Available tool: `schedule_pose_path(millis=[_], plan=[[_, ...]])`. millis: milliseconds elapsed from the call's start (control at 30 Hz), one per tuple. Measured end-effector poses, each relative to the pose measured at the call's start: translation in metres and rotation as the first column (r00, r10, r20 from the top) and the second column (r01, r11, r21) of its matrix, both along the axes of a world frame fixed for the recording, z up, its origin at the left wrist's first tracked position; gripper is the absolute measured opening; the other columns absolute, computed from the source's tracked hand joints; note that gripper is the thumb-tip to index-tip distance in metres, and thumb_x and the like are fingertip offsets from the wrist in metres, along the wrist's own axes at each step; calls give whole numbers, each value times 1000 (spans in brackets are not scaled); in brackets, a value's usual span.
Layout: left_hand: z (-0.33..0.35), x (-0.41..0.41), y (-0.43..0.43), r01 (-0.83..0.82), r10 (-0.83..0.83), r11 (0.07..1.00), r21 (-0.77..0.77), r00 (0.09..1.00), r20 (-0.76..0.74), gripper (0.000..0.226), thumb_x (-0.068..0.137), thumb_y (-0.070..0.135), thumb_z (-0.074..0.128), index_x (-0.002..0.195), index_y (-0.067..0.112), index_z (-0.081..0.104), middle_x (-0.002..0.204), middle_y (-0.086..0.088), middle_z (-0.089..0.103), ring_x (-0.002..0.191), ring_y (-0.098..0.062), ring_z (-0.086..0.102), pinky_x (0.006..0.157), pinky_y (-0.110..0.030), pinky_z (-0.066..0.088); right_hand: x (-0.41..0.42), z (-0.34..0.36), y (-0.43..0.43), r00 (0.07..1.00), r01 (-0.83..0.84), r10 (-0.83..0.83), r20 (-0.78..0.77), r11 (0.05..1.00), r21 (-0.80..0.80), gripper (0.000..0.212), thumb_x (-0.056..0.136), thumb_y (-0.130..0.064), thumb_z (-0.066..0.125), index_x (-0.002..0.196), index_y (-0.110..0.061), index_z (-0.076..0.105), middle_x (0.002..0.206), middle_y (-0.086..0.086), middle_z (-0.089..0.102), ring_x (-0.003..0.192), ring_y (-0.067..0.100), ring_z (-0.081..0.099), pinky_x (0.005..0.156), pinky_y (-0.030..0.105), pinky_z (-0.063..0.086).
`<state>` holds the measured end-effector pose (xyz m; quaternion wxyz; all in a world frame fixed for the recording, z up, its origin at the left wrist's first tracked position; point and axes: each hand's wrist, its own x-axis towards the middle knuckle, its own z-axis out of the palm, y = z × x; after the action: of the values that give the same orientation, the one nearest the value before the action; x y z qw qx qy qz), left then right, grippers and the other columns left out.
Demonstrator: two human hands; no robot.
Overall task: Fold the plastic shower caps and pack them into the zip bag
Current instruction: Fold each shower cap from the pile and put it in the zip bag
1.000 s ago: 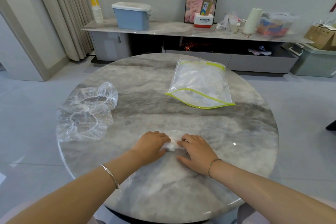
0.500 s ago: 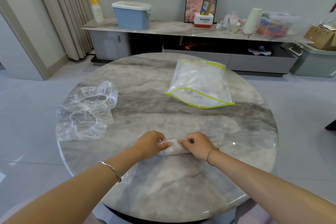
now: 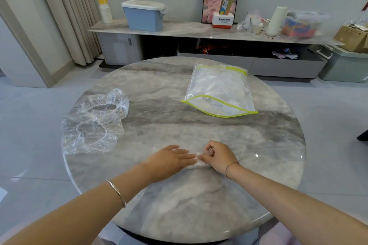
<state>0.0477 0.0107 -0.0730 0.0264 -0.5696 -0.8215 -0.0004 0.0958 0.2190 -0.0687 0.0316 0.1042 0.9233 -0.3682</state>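
A small folded clear shower cap (image 3: 196,164) lies on the round marble table (image 3: 258,145), mostly hidden under my hands. My left hand (image 3: 169,160) lies flat on it with straight fingers, pressing it down. My right hand (image 3: 218,156) has curled fingers pinching the cap's right end. A pile of loose clear shower caps (image 3: 93,123) sits at the table's left. The zip bag (image 3: 220,90), clear with a yellow-green edge, lies at the far right with folded caps inside and its mouth facing me.
Behind the table stands a low cabinet (image 3: 199,32) with a blue box (image 3: 143,16), a stack of cups (image 3: 104,9), a picture and other clutter. A grey-green bin (image 3: 344,65) stands on the floor at the right. Grey floor surrounds the table.
My left hand has flattened over the cap, its fingers now straight. My right hand has curled at the cap's right end. The folded cap looks smaller and more covered.
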Motion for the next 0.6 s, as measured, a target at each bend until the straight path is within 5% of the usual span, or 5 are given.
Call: schedule_pose_path(millis=[167,300,367,467,600], plan=[[1,4,-3,-7,12,997,-77,998,68,50,99,39,18,130,29,55,136,12,54,121,-12,55,100,-33,43,7,2,23,997,70,-70,-10,997,14,32,68,-34,80,72,-20,51,60,-8,44,57,11,42,59,29,36],[0,9,-3,-49,54,997,-68,996,75,56,100,45,12,124,28,60,129,12,59,105,-9,62,91,-25,50,11,8,31,998,60,-58,-39,997,43,23,74,-22,74,73,-22,52,68,-7,47,64,13,46,63,29,39],[7,17,3,-91,91,996,-12,993,73,56,96,49,18,123,26,61,128,8,60,99,-12,62,85,-21,50,14,17,27,991,-20,34,-133,995,99,15,79,-13,67,79,-24,56,78,-10,50,69,12,49,68,29,42],[19,27,12,-210,219,975,-70,959,181,78,82,63,5,140,27,42,145,4,40,121,-19,46,99,-29,36,24,31,14,924,-231,292,-245,940,249,14,84,-18,58,95,-20,66,93,-9,60,84,13,56,78,26,44],[28,26,8,-255,305,948,-188,894,328,92,70,81,9,146,33,30,144,7,32,126,-14,33,104,-28,26,38,24,-1,846,-427,508,-160,826,367,29,85,-21,51,111,-21,65,110,-7,64,103,11,55,89,23,35]])
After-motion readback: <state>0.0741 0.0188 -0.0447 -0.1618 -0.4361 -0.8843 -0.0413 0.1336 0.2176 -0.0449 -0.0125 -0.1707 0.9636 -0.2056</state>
